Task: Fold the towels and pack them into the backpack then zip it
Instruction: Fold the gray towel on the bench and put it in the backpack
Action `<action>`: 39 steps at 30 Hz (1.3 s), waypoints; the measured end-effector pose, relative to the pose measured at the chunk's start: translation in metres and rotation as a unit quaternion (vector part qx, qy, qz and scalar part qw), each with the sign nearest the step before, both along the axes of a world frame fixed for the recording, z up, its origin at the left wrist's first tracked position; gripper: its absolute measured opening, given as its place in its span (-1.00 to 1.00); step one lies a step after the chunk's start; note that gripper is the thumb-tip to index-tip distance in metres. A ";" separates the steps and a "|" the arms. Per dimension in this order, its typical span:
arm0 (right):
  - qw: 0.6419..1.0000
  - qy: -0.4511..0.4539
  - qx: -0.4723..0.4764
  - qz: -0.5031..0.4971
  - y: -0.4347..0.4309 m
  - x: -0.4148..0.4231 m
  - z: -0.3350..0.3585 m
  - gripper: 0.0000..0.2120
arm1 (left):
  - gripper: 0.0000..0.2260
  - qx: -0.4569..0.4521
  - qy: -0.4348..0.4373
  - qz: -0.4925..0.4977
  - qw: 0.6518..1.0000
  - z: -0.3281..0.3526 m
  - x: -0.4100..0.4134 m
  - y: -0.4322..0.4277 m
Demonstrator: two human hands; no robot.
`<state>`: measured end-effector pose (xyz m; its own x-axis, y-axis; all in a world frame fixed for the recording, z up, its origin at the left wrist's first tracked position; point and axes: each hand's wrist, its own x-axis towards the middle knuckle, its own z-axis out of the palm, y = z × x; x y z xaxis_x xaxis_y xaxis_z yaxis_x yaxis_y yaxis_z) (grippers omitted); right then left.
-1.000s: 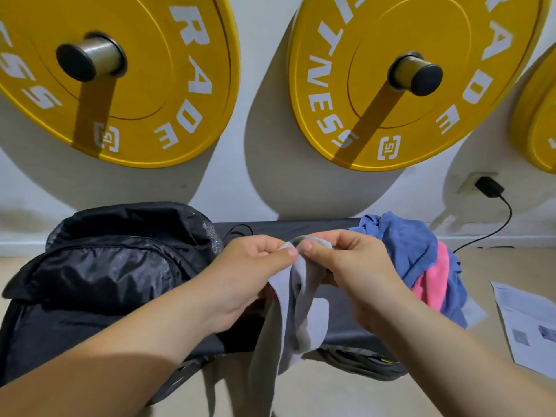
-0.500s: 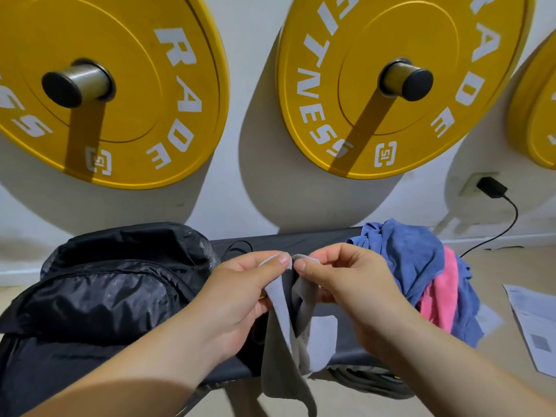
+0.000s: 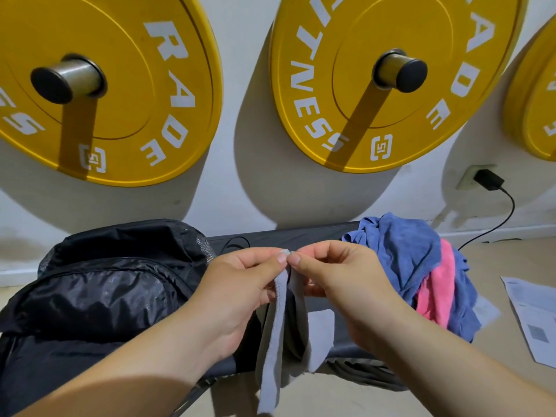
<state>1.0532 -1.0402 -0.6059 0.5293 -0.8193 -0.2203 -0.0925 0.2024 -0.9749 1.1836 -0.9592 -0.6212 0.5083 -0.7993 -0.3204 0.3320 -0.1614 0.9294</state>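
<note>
- Two big yellow rubber weight plates (image 3: pixel 126 40) hang on steel pegs against the white wall (image 3: pixel 249 191) of what looks like a home gym. A third plate shows at the right edge.
- The black nylon backpack (image 3: pixel 105 296) lies slumped on the left of the dark padded table (image 3: pixel 285 236). I cannot tell from here how far its zip is open.
- A loose heap of blue cloth towels (image 3: pixel 400 245) wrapped around a pink one (image 3: pixel 436 290) waits unfolded at the table's right end, well apart from the bag.
- The small grey microfibre towel (image 3: pixel 276 341) hangs limp over the table's near edge. It looks light, soft and floppy, with nothing stiff to brace. I judge it best held at the stitched top corners and pulled taut before folding.
- My left grip (image 3: pixel 240 290) and right grip (image 3: pixel 340 281) meet thumb to thumb, each pinching the towel's top hem.
- A printed paper sheet (image 3: pixel 532 320) lies on the beige floor (image 3: pixel 511 251), and a black charger (image 3: pixel 489 179) sits in the wall socket.
</note>
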 end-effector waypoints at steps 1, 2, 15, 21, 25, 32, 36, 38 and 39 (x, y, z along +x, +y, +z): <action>1.000 0.001 -0.003 0.004 0.000 0.000 0.000 -0.94 | -0.88 -0.002 -0.004 -0.011 1.000 0.000 -0.001 0.000; 1.000 0.005 -0.008 0.006 0.000 0.000 -0.001 -0.94 | -0.85 -0.003 -0.017 -0.024 1.000 -0.002 -0.001 0.000; 0.994 0.056 -0.090 0.000 0.001 0.001 -0.003 -0.90 | -0.90 0.024 -0.054 -0.021 0.998 -0.002 -0.002 0.003; 0.997 0.035 -0.048 0.049 0.001 -0.002 -0.005 -0.73 | -0.86 0.012 -0.056 -0.051 0.997 -0.003 0.001 0.004; 0.995 0.009 -0.009 0.095 0.003 -0.003 -0.001 -0.64 | -0.85 -0.001 -0.119 -0.061 0.991 0.001 -0.001 0.007; 0.990 0.034 -0.068 0.121 0.004 -0.003 -0.005 -0.61 | -0.93 0.028 -0.231 -0.064 0.970 -0.004 0.008 0.007; 0.973 0.097 -0.182 0.106 -0.008 -0.008 -0.007 -0.72 | -0.90 -0.006 -0.303 -0.104 0.947 0.005 0.009 0.009; 0.957 0.116 -0.217 0.152 -0.013 -0.012 -0.006 -0.72 | -0.86 -0.034 -0.344 -0.135 0.929 0.014 0.012 0.011; 0.950 0.120 -0.229 0.175 -0.015 -0.014 -0.005 -0.76 | -0.85 -0.054 -0.353 -0.152 0.921 0.019 0.013 0.013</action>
